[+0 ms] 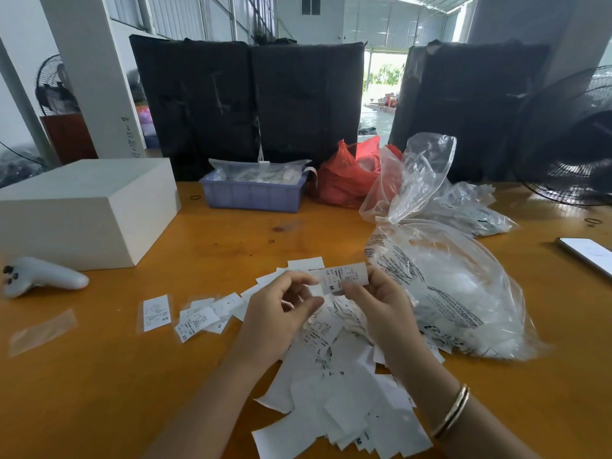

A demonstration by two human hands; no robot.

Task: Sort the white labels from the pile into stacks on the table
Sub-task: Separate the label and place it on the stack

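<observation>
A loose pile of white labels (344,402) lies on the orange table (99,392), spreading from under my forearms toward the front edge. My right hand (381,306) pinches one white label (344,276) marked M and holds it up above the pile. My left hand (281,313) hovers just left of that label with curled fingers, its fingertips at the label's left end. To the left lie a single label marked XS (156,312) and a small stack of XS labels (195,321). A few more labels (231,304) are scattered beside them.
A large clear plastic bag (457,286) lies right of the pile. A white box (82,210) and a white controller (39,276) sit at the left. A purple tray (251,193) and a red bag (347,180) stand behind. A phone (586,253) lies at the right edge.
</observation>
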